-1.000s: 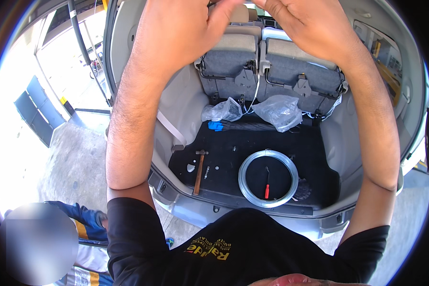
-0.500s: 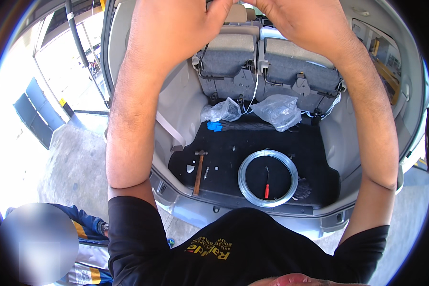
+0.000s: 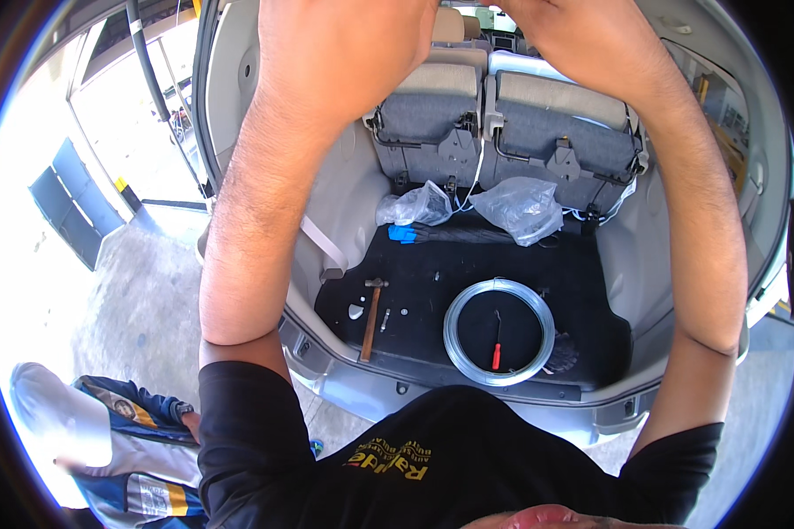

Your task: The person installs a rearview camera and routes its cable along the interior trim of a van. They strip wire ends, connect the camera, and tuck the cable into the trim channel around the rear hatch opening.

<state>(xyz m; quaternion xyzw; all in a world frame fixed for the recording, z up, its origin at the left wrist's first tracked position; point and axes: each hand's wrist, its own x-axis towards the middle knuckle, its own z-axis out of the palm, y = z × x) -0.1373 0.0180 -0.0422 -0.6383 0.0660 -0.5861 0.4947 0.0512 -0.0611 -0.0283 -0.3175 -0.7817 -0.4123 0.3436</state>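
Observation:
Both of my arms reach up past the upper edge, above the open cargo area of a car. My left hand (image 3: 353,53) shows its back and wrist, and the fingers are cut off by the edge. My right hand (image 3: 582,40) is raised beside it, its fingers likewise out of sight. What either holds or touches cannot be seen. Below them, on the black cargo floor (image 3: 415,317), lie a coil of silvery wire (image 3: 454,339), a red-handled hooked tool (image 3: 496,353) inside the coil, and a wooden-handled hammer (image 3: 371,322).
Crumpled clear plastic bags (image 3: 519,210) lie against the rear seatbacks (image 3: 560,123). A dark, blue-ended item (image 3: 403,234) lies before them. Beside the coil rests a dark glove (image 3: 562,353). A person in a cap and blue jacket (image 3: 132,397) stands at lower left, near the bumper (image 3: 353,392).
My left hand has shifted slightly right and my right hand slightly right and up. The person at lower left has moved a little. The things on the cargo floor stay in place.

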